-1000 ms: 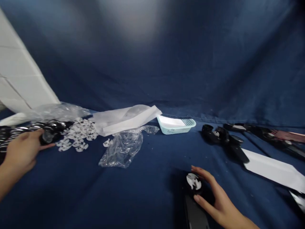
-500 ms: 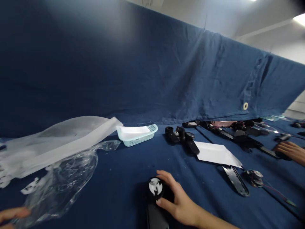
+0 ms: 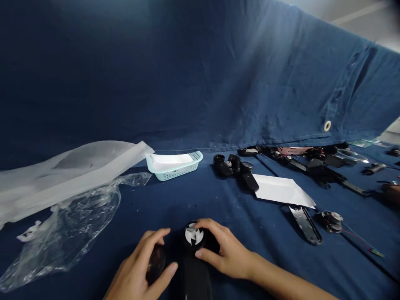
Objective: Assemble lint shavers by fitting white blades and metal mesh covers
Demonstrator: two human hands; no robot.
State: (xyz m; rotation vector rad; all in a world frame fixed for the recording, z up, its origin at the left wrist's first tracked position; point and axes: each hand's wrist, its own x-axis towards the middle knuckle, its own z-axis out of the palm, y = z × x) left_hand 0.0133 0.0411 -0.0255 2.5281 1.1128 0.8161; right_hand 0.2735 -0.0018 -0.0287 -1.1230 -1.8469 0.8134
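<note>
In front of me lies a black long-bodied housing (image 3: pixel 196 275) whose round end shows a white, fan-like insert (image 3: pixel 193 234). My right hand (image 3: pixel 223 250) grips that round end, its thumb and index finger at the rim. Just left of it, my left hand (image 3: pixel 140 266) curls around a dark, glossy round cap (image 3: pixel 156 262), held apart from the housing. Part of the cap is hidden by the fingers, and the housing's lower end runs out of view.
Clear plastic wrap (image 3: pixel 78 229) and a white foam sheet (image 3: pixel 68 175) lie left. A light-blue basket (image 3: pixel 175 173) stands behind. Rightward are black housings (image 3: pixel 248 177), white paper (image 3: pixel 283 191), an open shell (image 3: pixel 304 225) and a wired motor (image 3: pixel 331 221). Another person's hand (image 3: pixel 392 193) shows far right.
My left hand has come in from the lower left edge to beside the housing, now with the round cap in it. My right hand keeps its grip. The view has tilted downward slightly.
</note>
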